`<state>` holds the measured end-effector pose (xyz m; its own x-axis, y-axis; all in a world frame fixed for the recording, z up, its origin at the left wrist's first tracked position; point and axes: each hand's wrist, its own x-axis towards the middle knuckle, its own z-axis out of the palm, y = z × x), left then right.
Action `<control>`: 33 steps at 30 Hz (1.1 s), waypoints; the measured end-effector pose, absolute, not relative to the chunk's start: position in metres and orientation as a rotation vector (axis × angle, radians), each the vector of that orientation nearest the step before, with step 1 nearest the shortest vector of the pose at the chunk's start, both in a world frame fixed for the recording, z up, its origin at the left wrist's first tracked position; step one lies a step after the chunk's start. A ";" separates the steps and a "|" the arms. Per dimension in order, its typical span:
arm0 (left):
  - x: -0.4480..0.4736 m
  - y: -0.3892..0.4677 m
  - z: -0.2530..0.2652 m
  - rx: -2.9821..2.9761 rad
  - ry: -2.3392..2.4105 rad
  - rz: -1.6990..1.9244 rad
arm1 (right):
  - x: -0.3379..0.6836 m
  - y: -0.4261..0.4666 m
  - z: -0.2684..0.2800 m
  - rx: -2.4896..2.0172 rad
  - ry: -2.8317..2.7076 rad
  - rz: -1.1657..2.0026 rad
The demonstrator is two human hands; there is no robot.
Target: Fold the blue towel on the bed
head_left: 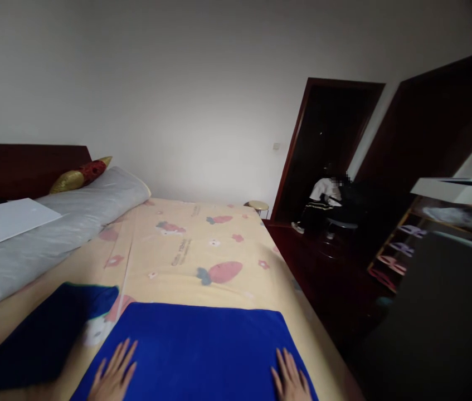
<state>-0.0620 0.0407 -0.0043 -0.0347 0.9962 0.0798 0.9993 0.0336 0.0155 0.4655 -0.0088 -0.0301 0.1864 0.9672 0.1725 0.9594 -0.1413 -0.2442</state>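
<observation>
A bright blue cloth (202, 345) lies flat on the bed's yellow printed sheet (202, 239), close to me. My left hand (114, 374) rests palm down on the cloth's left edge, fingers spread. My right hand (291, 379) lies flat on its right edge, fingers apart. Neither hand grips anything. A second, darker blue cloth (43, 334) lies to the left on the sheet.
A rolled grey quilt (52, 228) with a white sheet of board (1, 223) on it lies along the left, below a dark headboard (22, 167) and a gold-red cushion (81, 174). A person (323, 203) sits by the dark doorway. A shelf rack (403, 245) stands right.
</observation>
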 end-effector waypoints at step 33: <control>0.022 0.152 0.005 -2.267 -2.075 -0.263 | 0.393 0.111 -0.010 -2.160 -1.838 -0.077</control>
<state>0.0222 0.1518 0.0050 0.0810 0.9832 0.1634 0.9929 -0.0939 0.0731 0.3927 0.1110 -0.0098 0.1785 0.9555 0.2349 0.9719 -0.1339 -0.1937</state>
